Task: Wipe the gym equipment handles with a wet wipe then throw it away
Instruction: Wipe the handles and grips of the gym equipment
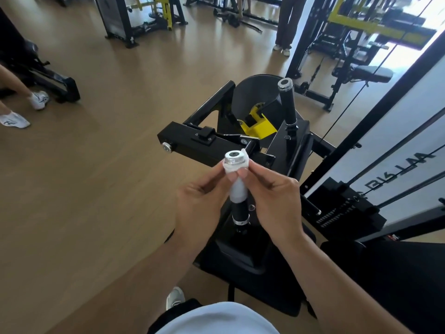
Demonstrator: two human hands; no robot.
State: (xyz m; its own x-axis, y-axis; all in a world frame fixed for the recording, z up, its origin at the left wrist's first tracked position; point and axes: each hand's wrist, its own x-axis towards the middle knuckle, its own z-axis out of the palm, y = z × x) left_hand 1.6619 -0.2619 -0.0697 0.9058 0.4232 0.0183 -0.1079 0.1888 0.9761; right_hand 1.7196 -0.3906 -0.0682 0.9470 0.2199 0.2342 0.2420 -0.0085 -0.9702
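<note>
While both hands pinch the wet wipe [237, 186] around the near handle [238, 189], left hand [202, 201] and right hand [274, 201] sit level. Handle runs upright, bare grip just below; far handle [287, 102] lies beyond, nearer the right hand.

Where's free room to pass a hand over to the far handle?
Open air lies between the near handle, which the left hand and right hand wrap in the wipe, and the far handle. Bare floor lies left of the machine. Right is crowded: cables and weight stack.
</note>
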